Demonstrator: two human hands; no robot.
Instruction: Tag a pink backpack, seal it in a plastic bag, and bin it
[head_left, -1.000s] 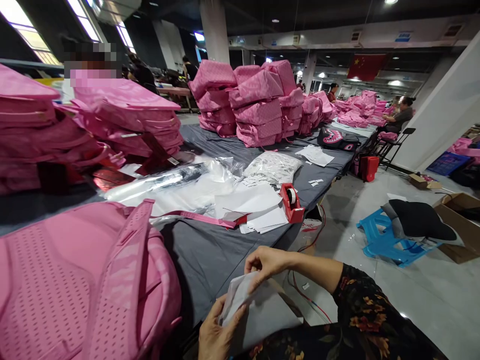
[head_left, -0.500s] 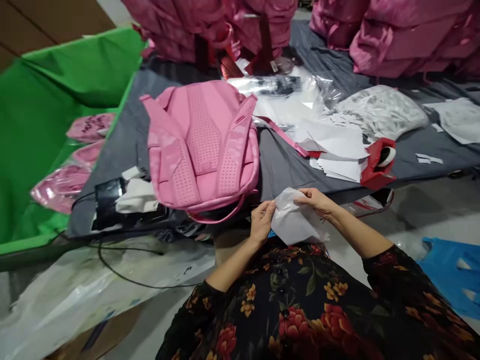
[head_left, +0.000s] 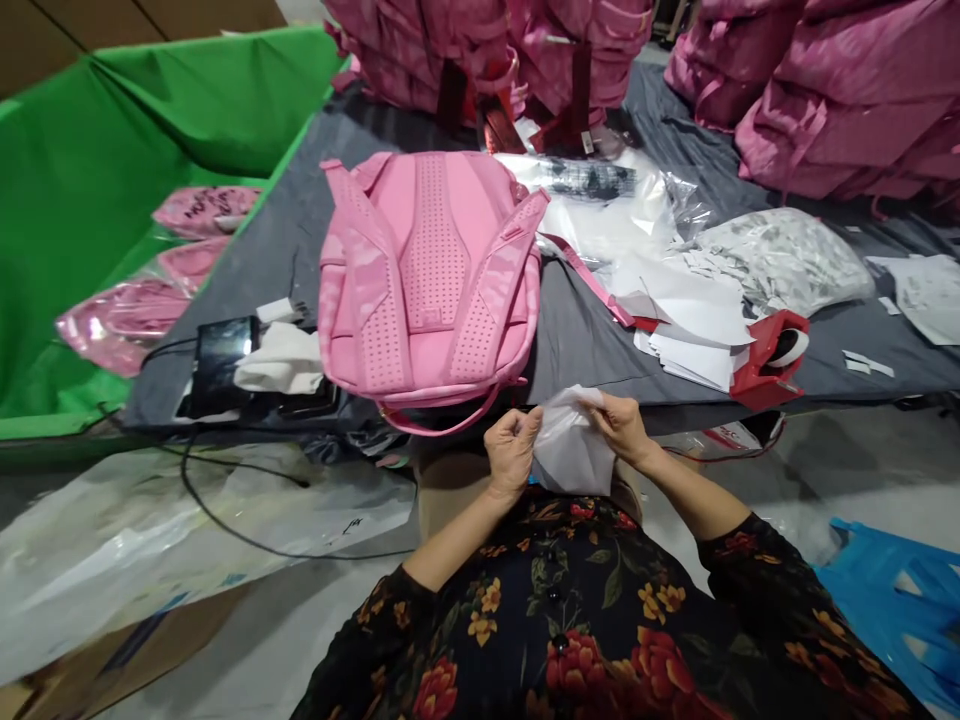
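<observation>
Between my two hands, in front of my body at the table's near edge, is a thin white, slightly see-through sheet [head_left: 574, 445]; whether it is paper or plastic I cannot tell. My left hand [head_left: 512, 452] pinches its left edge with curled fingers. The upper right corner is gripped by my right hand [head_left: 621, 425], thumb and fingers together. Just beyond my left hand a pink backpack [head_left: 431, 280] lies with its straps and padded back facing up, its top loop hanging over the table edge.
On the grey-covered table [head_left: 577, 350] lie white papers [head_left: 694, 355], a red tape dispenser [head_left: 772, 358], a clear bag of small white slips [head_left: 787, 260] and a white cloth [head_left: 281, 360]. A green bin [head_left: 67, 230] with bagged pink items stands left. Pink backpacks [head_left: 885, 110] crowd the back.
The camera view has shifted, so the table's things sit farther right. Both hands keep hold of the white sheet, which now hangs narrower and more folded between them.
</observation>
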